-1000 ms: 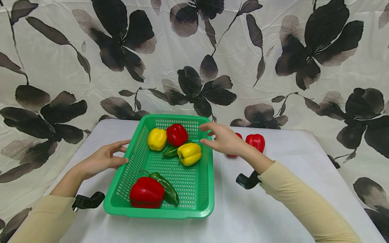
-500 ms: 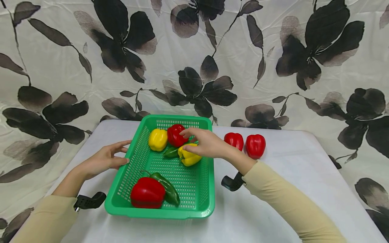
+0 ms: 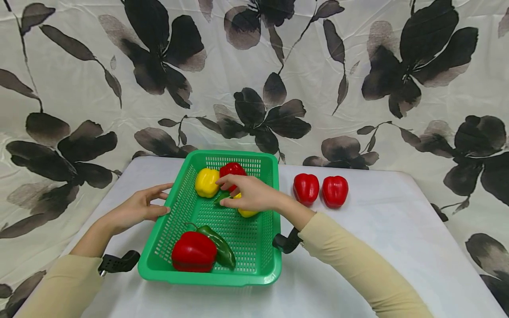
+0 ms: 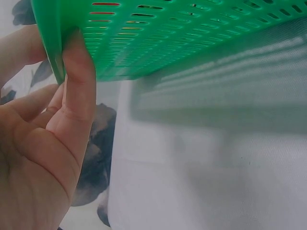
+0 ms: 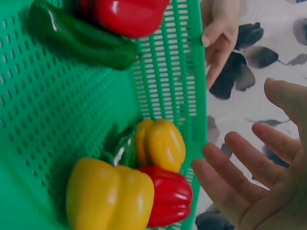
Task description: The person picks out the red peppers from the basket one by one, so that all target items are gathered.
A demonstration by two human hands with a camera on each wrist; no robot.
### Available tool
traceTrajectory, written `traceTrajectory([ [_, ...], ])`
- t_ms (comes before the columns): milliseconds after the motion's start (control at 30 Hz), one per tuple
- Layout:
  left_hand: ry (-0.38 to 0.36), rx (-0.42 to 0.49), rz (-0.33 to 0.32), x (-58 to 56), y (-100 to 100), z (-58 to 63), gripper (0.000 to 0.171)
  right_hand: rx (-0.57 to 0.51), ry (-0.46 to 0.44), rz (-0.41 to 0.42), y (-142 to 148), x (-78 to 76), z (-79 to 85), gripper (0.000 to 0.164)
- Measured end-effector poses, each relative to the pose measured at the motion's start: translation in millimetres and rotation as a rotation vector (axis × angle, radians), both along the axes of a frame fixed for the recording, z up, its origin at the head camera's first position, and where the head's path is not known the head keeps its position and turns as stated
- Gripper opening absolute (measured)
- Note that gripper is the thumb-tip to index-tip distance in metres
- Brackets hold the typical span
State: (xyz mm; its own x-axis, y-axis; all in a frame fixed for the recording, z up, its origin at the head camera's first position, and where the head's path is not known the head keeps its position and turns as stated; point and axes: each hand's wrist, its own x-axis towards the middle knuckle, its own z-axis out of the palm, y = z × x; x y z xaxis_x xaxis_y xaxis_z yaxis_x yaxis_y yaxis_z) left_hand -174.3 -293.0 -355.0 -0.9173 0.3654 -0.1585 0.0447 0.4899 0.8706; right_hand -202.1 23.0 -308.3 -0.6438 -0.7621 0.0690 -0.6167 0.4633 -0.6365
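A green plastic basket [image 3: 210, 279] tilts slightly on the table, its left rim pinched between the thumb and fingers of my left hand [image 3: 133, 211]. Over the basket's far half hovers my right hand [image 3: 249, 193], fingers spread and holding nothing in the right wrist view. Below and around it lie a yellow bell pepper [image 3: 206, 183], a red bell pepper [image 3: 232, 168], a partly covered green pepper [image 3: 220, 197] and a second yellow bell pepper [image 3: 247, 213], mostly hidden by the hand. At the near end, a large red bell pepper [image 3: 194, 252] sits against a long green pepper [image 3: 220, 246].
Two red bell peppers, one on the left [image 3: 306, 188] and one on the right [image 3: 335, 191], stand on the white-covered table [image 3: 342, 282] right of the basket. A floral cloth [image 3: 310, 53] hangs behind. Each wrist carries a black camera mount.
My right hand has moved left from the basket's right rim to over the far peppers, uncovering the two red bell peppers outside. My left hand stays at the rim.
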Motion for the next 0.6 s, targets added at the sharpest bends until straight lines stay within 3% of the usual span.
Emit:
traceTrajectory([
  [600,-0.015,-0.017,0.01,-2.4,-1,-1.6,0.073,0.064,-0.222,0.094,-27,2.4,-21.5,0.053],
])
